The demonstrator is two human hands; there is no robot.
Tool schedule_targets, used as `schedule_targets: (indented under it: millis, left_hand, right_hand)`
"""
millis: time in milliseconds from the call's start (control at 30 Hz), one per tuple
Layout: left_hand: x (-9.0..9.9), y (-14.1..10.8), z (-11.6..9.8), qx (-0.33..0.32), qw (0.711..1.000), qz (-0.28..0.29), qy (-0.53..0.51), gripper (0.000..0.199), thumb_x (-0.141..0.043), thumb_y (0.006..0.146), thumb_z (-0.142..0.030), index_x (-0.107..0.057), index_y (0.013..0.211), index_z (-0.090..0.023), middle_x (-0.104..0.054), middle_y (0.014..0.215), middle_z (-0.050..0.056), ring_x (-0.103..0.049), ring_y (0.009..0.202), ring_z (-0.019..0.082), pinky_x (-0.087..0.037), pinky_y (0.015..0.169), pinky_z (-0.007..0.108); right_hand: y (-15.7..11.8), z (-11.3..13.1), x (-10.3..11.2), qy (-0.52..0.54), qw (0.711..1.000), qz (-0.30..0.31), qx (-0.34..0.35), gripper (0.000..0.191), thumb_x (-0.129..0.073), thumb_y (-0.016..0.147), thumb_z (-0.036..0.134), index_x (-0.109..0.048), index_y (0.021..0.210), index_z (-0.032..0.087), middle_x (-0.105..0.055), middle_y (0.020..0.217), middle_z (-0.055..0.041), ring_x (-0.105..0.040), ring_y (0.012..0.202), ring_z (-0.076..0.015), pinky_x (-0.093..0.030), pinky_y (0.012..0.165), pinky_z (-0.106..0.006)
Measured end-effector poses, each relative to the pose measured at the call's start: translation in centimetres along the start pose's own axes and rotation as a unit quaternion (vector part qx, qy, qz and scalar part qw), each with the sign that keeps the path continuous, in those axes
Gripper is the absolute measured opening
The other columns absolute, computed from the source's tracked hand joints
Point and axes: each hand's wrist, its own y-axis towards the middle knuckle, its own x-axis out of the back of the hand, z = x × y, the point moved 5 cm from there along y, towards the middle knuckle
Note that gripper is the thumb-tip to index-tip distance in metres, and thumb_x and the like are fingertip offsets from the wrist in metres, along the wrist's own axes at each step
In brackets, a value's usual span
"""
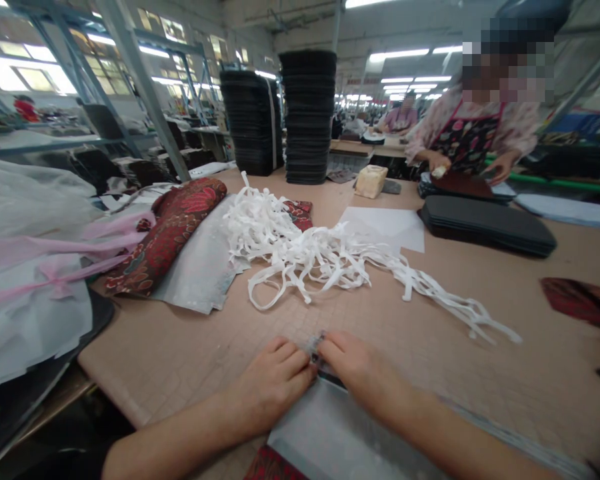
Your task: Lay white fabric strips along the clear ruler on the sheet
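Close together at the near middle of the table, my left hand [280,373] and my right hand [357,367] are both closed on the far edge of a grey-backed fabric piece [350,430]. A small crumpled grey and dark bit of that edge shows between the fingertips. Red patterned cloth [273,467] peeks out under its near left corner. Just beyond my hands lies a loose tangle of white straps [315,257]. To its left rests a rolled red floral fabric [180,227] with a grey backing.
Two tall stacks of black pads [307,120] stand at the back, near a yellowish block [371,181]. White paper [380,227] and a dark pad stack [485,223] lie to the right. A co-worker [475,133] works across the table. White and pink sheeting [35,287] is heaped left.
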Motion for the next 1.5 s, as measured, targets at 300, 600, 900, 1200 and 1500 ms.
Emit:
schedule_targets:
  millis: [300,600,900,1200,1500]
  left_hand:
    - [1.2,0.5,-0.3,-0.071,0.996,-0.059,0.011,0.034,-0.024,0.094,-0.017,-0.058,0.103,-0.017,-0.065,0.102,0.006,-0.052,0.091,0.019,-0.029,0.088,0.034]
    - [1.3,5.7,-0.6,-0.141,0.989,0.032,0.017,0.025,-0.046,0.084,-0.025,-0.055,0.06,-0.023,-0.057,0.06,-0.003,-0.05,0.056,0.017,-0.034,0.063,0.031]
    - [-4.4,15.9,-14.2,-0.274,0.94,0.154,-0.131,0.017,-0.042,0.091,-0.018,-0.054,0.103,-0.021,-0.058,0.097,0.002,-0.051,0.085,0.018,-0.041,0.076,0.029]
    - [-8.7,20.6,-20.2,-0.28,0.953,0.089,-0.078,0.016,-0.042,0.09,-0.017,-0.054,0.1,-0.019,-0.055,0.088,0.002,-0.049,0.081,0.02,-0.041,0.071,0.031]
    - [-8.5,20.3,-20.4,-0.29,0.951,0.079,-0.066,0.021,-0.043,0.087,-0.017,-0.051,0.107,-0.019,-0.054,0.09,0.003,-0.047,0.082,0.021,-0.039,0.071,0.032]
  right_hand:
    - [-13.9,0.7,2.5,-0.119,0.986,-0.114,-0.009,0.034,-0.036,0.083,0.005,-0.054,0.112,0.007,-0.063,0.096,-0.0136,-0.056,0.088,-0.0227,-0.047,0.079,-0.036]
    - [-27.1,-3.5,4.7,-0.199,0.938,-0.135,-0.249,0.033,-0.03,0.088,0.008,-0.059,0.102,0.016,-0.063,0.097,-0.01,-0.059,0.089,-0.021,-0.05,0.077,-0.034]
    - [-29.7,-5.3,5.2,0.004,0.87,-0.271,-0.411,0.026,-0.038,0.082,0.006,-0.06,0.087,0.017,-0.061,0.087,-0.0065,-0.056,0.086,-0.0182,-0.049,0.077,-0.031]
    - [-30.2,-6.3,4.8,0.051,0.84,-0.29,-0.456,0.026,-0.04,0.081,0.004,-0.062,0.088,0.015,-0.058,0.088,-0.0078,-0.055,0.086,-0.0183,-0.047,0.079,-0.031]
    - [-30.2,-6.9,4.9,0.075,0.832,-0.281,-0.473,0.025,-0.042,0.082,0.003,-0.062,0.085,0.017,-0.057,0.087,-0.0051,-0.053,0.085,-0.0162,-0.045,0.079,-0.028]
